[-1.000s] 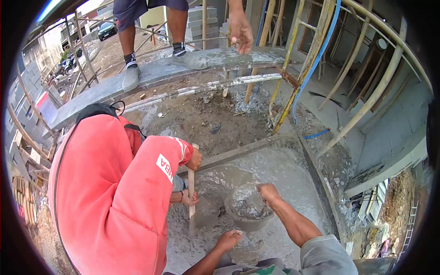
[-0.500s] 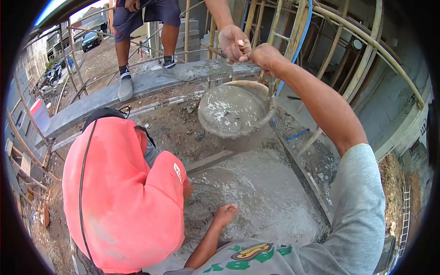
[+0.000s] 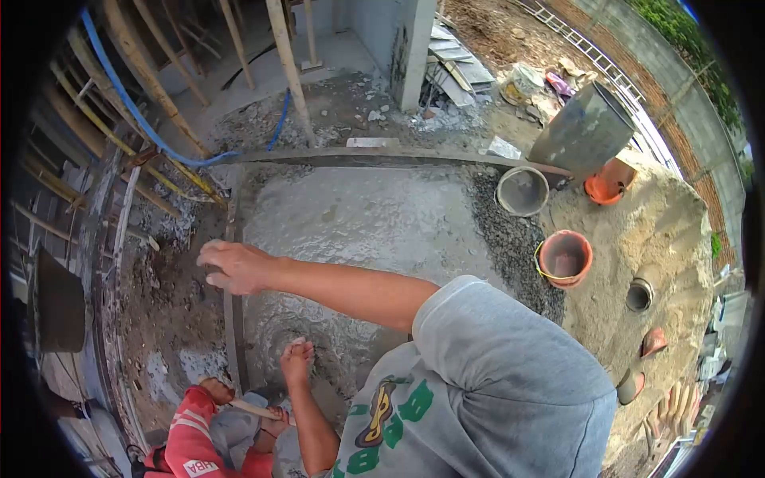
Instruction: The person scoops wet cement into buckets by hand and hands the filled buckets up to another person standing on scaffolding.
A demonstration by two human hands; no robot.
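My right hand (image 3: 235,267) reaches out over the frame's edge board and the dirt, its fingers loosely bent and apart with nothing between them. My left hand (image 3: 297,358) is held curled above the wet concrete (image 3: 374,215), and no object shows in it. The concrete lies grey and shiny inside a frame of boards (image 3: 233,334). At the far left a dark bucket (image 3: 58,307) is off the ground, apart from my right hand; what holds it is hard to make out.
A co-worker in a red top (image 3: 191,430) crouches below, holding a wooden handle (image 3: 253,409). Bamboo poles (image 3: 291,72) and a blue hose (image 3: 127,103) stand at upper left. Rightward are an orange bucket (image 3: 566,259), a grey bucket (image 3: 523,191), a drum (image 3: 586,131) and sand (image 3: 637,231).
The view has swung to the right. My right hand, earlier by another person's hand above the full concrete bucket, is now apart from the bucket with its fingers spread. My left hand stays curled.
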